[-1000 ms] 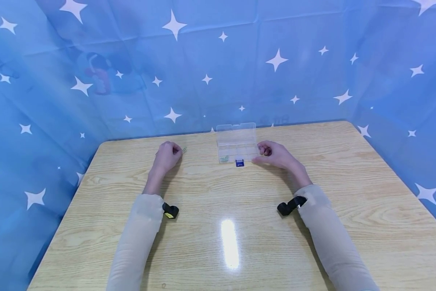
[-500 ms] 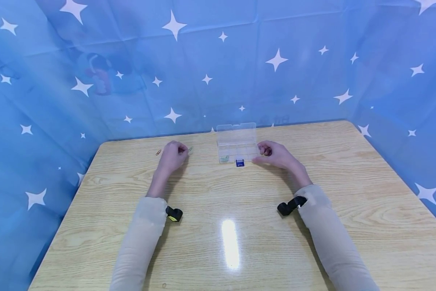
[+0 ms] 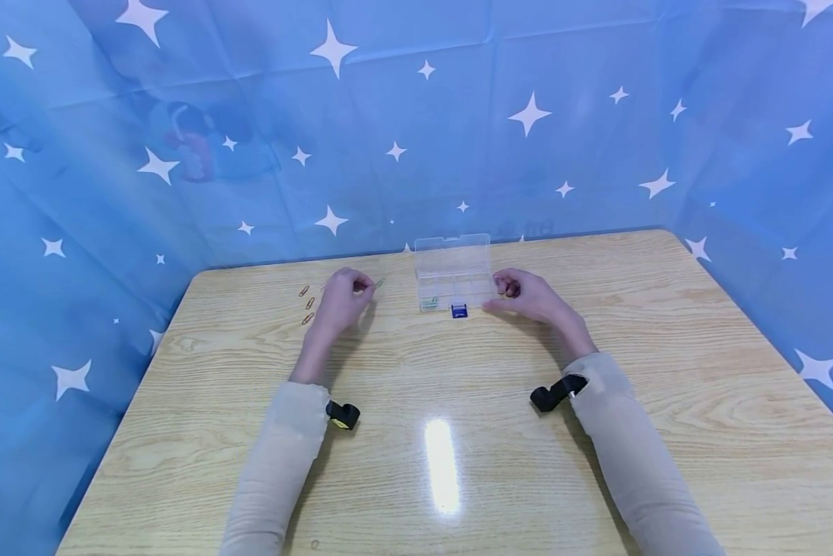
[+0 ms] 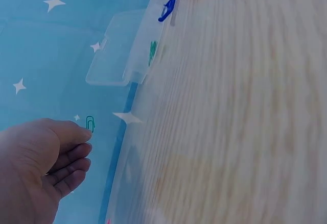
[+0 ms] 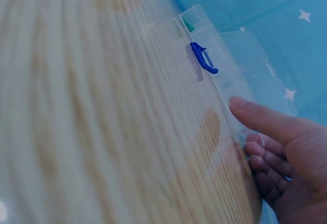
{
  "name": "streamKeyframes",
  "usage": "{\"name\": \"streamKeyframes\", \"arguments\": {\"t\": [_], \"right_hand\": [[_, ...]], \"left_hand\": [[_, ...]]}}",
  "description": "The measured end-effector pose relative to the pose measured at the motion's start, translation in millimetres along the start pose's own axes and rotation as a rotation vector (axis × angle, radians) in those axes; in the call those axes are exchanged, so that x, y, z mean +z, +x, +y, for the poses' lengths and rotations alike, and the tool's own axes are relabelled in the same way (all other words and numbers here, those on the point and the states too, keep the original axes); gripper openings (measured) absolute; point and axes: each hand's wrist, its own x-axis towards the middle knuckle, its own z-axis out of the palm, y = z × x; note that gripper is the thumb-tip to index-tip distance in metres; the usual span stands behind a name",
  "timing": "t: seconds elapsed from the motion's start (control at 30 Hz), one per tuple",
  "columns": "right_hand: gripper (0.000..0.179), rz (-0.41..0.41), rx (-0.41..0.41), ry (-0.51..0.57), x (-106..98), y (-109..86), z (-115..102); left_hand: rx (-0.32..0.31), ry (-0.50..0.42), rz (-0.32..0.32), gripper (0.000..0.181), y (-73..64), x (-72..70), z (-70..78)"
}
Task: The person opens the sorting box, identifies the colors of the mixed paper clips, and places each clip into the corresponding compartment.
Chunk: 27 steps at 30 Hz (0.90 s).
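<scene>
Your left hand (image 3: 343,300) pinches a green clip (image 4: 90,124).
Long axis slants up-right, head view; your right hand (image 3: 529,296) grips the box (image 3: 452,256).

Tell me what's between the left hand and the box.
Head view: the green paper clip the left hand pinches, then bare tabletop before the box.

Curtained-off tabletop workspace, star-patterned blue cloth (image 3: 416,116), wood-grain table (image 3: 520,479)

The table (image 3: 499,432) is viewed forward and downward from the head; the clear box (image 4: 135,45) is shared, closer, by both wrist views.
</scene>
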Motion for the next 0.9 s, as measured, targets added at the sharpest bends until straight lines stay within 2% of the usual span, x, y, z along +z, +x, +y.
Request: {"name": "streamKeyframes", "arguments": {"t": [0.53,0.9], "right_hand": [[0.047,-0.006,0.021,-0.010,-0.9,-0.8,-2.6],[0.047,-0.011,0.029,-0.014,-0.9,-0.4,-1.8]], "left_hand": [[0.028,-0.025,-0.041,0.011,-0.6,16.9,20.7],[0.065,-0.045,-0.057,0.010,1.6,26.1,26.8]]}}
